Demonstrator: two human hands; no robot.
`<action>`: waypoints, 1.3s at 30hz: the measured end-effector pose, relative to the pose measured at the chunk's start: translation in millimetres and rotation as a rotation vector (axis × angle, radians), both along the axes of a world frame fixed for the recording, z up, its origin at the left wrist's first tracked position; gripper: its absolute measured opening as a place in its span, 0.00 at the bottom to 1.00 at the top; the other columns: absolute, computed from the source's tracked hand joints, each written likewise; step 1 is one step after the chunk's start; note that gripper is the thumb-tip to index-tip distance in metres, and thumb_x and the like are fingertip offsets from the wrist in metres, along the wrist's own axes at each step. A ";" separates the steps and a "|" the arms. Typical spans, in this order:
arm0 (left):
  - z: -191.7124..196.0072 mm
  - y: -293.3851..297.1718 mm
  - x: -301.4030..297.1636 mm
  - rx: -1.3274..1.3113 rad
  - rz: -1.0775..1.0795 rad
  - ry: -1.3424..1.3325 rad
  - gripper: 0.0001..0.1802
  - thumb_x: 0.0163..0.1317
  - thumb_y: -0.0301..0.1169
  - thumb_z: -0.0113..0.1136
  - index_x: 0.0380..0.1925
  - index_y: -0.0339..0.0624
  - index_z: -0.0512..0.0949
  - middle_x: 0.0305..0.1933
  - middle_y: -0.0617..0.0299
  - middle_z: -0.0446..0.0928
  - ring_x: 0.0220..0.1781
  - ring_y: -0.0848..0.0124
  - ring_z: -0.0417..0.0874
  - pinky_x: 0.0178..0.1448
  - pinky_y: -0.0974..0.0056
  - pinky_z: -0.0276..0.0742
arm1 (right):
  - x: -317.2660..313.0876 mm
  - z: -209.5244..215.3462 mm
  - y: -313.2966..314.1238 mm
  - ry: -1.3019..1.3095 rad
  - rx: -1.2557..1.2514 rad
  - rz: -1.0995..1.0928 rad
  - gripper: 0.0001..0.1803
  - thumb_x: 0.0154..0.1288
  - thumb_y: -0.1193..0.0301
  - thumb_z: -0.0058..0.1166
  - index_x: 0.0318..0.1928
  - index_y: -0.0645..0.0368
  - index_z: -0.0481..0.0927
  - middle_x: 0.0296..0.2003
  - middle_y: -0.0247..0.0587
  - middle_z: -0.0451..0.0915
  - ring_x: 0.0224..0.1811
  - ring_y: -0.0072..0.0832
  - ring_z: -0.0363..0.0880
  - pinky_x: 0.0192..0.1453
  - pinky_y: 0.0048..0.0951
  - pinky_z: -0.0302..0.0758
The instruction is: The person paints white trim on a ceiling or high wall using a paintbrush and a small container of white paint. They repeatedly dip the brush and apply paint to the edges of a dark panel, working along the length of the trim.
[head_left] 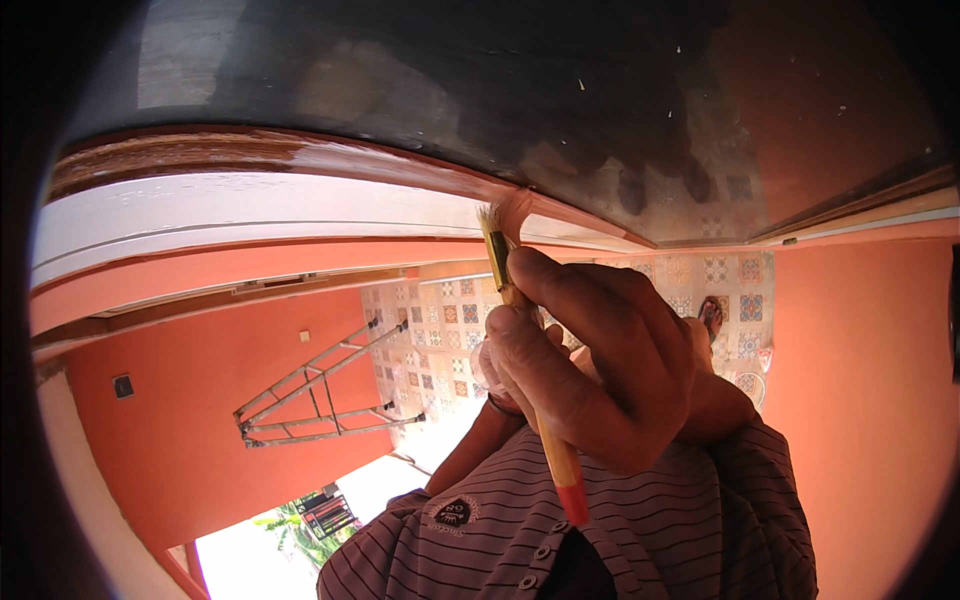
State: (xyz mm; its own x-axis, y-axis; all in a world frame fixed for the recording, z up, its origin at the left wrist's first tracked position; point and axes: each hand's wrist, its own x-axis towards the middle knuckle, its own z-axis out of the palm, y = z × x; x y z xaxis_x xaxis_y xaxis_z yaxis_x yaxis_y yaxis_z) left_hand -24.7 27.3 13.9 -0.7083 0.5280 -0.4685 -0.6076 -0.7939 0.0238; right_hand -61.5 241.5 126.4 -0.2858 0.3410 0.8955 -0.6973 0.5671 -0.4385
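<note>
My right hand point(610, 370) is closed around a paintbrush point(555, 450) with a pale wooden handle, red end and brass-coloured ferrule. Its pale bristles point up at a reddish-brown frame strip point(400, 165) and overlap its lower edge; whether they touch it I cannot tell. A pinkish smear point(514, 212) lies beside the bristles. Behind and lower, my left hand point(492, 372) is mostly covered by the right one, with a dark band at its wrist. Its fingers are hidden, so what it holds, if anything, does not show. Whitish streaks mark the strip's left part.
Above the strip spreads a dark glossy panel point(450, 80) with reflections and small pale specks. A white band point(250, 205) runs below the strip. Far down at left, a stepladder point(320, 395) stands on patterned floor tiles point(455, 320). Orange walls point(860, 400) flank the space.
</note>
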 end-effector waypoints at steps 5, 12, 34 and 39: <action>-0.5 -2.5 2.1 -0.036 0.000 0.018 0.24 0.85 0.46 0.46 0.71 0.46 0.71 0.67 0.57 0.79 0.59 0.68 0.83 0.60 0.64 0.83 | 0.5 7.7 -1.8 -0.006 -0.027 0.022 0.17 0.56 0.79 0.76 0.45 0.66 0.85 0.43 0.63 0.88 0.36 0.39 0.90 0.34 0.30 0.91; 0.4 -4.6 2.6 -0.060 -0.002 0.043 0.24 0.85 0.47 0.47 0.70 0.46 0.71 0.67 0.57 0.79 0.58 0.67 0.83 0.59 0.64 0.83 | -1.3 17.1 -4.6 0.006 -0.044 0.033 0.18 0.56 0.78 0.77 0.46 0.66 0.85 0.43 0.64 0.88 0.35 0.38 0.90 0.33 0.29 0.90; 6.9 -5.0 0.2 -0.113 0.018 0.110 0.26 0.84 0.50 0.47 0.69 0.45 0.72 0.65 0.56 0.79 0.53 0.66 0.84 0.54 0.64 0.83 | -7.3 38.9 -6.8 0.070 -0.126 0.050 0.18 0.55 0.79 0.76 0.47 0.65 0.86 0.43 0.63 0.88 0.33 0.38 0.89 0.31 0.31 0.89; 8.4 -1.1 -0.1 -0.111 0.027 0.128 0.26 0.84 0.50 0.47 0.69 0.45 0.72 0.64 0.55 0.79 0.52 0.66 0.84 0.52 0.64 0.83 | -10.2 40.2 2.9 0.101 -0.072 0.085 0.18 0.57 0.79 0.76 0.47 0.67 0.85 0.43 0.64 0.87 0.35 0.40 0.90 0.33 0.32 0.90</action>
State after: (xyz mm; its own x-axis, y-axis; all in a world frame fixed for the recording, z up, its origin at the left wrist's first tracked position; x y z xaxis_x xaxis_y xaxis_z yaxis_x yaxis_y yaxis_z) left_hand -24.8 26.2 22.3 -0.7793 0.4580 -0.4277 -0.5725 -0.7979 0.1886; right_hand -71.7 244.4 166.6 -0.2261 0.3836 0.8954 -0.7839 0.4740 -0.4011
